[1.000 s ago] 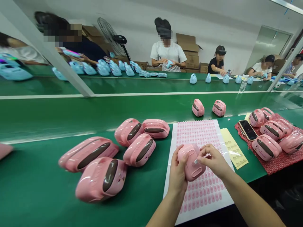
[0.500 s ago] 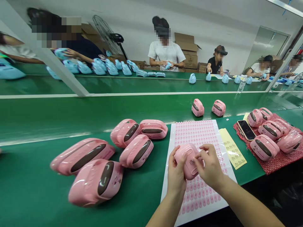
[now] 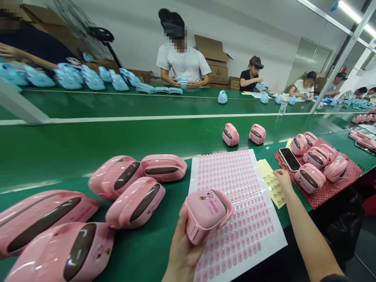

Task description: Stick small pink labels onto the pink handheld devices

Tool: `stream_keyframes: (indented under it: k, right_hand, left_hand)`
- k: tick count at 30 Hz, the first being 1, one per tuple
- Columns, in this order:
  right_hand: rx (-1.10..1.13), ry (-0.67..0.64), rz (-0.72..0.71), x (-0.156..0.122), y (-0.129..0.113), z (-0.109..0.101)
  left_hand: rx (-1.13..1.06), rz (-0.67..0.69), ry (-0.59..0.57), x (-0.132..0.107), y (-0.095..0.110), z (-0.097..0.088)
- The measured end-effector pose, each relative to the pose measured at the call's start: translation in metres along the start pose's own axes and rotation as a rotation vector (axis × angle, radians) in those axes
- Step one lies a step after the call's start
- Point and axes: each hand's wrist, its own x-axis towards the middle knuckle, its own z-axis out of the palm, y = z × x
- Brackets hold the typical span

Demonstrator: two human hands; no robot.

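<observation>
My left hand (image 3: 185,244) is wrapped round a pink plastic device (image 3: 207,211) with a carrying handle and printed cartoon decoration on its upper face. It is held tilted over a large white sheet (image 3: 235,243) lined with rows of small pink oval stickers. Over to the right, my right hand (image 3: 283,181) has its fingertips pinched together at the right edge of a yellow sticker sheet (image 3: 272,186) with small dark markings. Whether a sticker is between those fingertips is too small to tell.
Several similar pink devices (image 3: 136,201) stand at left; others sit on red bubble wrap (image 3: 319,196) at right, beside a phone (image 3: 289,159). Two more pink devices (image 3: 230,134) stand behind the white sheet. Across the green bench, co-workers handle blue pieces (image 3: 222,97) near a water bottle (image 3: 284,104).
My right hand has left the pink device and moved right to the yellow sheet. My left hand has turned the device, so its decorated face and handle show. The view has swung right.
</observation>
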Motion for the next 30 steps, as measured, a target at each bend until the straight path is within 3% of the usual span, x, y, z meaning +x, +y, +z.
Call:
stream_keyframes:
  k: [5, 7, 10, 13, 15, 18, 20, 23, 26, 28, 30]
  right_hand:
    - [-0.134, 0.018, -0.019, -0.004, 0.012, 0.013]
    - [-0.159, -0.014, -0.064, -0.019, 0.012, 0.011]
    - [-0.144, -0.171, -0.166, -0.059, 0.014, -0.004]
    - [-0.077, -0.505, -0.399, -0.110, 0.020, -0.023]
    - [-0.050, -0.635, -0.558, -0.139, 0.026, -0.032]
    - [-0.033, -0.550, -0.630, -0.163, 0.034, -0.035]
    - [-0.026, -0.455, -0.620, -0.171, 0.038, -0.033]
    - [0.029, -0.427, -0.559, -0.177, 0.034, -0.032]
    - [0.193, -0.434, -0.326, -0.175, 0.015, -0.033]
    - [0.337, -0.448, -0.132, -0.170, -0.005, -0.030]
    - [0.472, -0.470, -0.032, -0.165, -0.030, -0.022]
  left_hand:
    - [-0.155, -0.091, -0.470, 0.025, -0.010, -0.059]
    - [-0.200, -0.120, -0.550, 0.033, -0.014, -0.077]
    - [-0.193, -0.128, -0.477, 0.034, -0.018, -0.089]
    - [-0.185, -0.105, -0.367, 0.027, -0.019, -0.084]
    - [-0.187, -0.077, -0.324, 0.022, -0.021, -0.077]
    - [-0.184, -0.040, -0.302, 0.017, -0.022, -0.070]
    - [-0.182, -0.030, -0.299, 0.017, -0.022, -0.068]
    - [-0.182, -0.040, -0.318, 0.018, -0.022, -0.066]
    - [-0.196, -0.044, -0.376, 0.013, -0.025, -0.058]
    - [-0.208, -0.052, -0.420, 0.006, -0.032, -0.051]
    - [-0.209, -0.097, -0.459, -0.003, -0.042, -0.046]
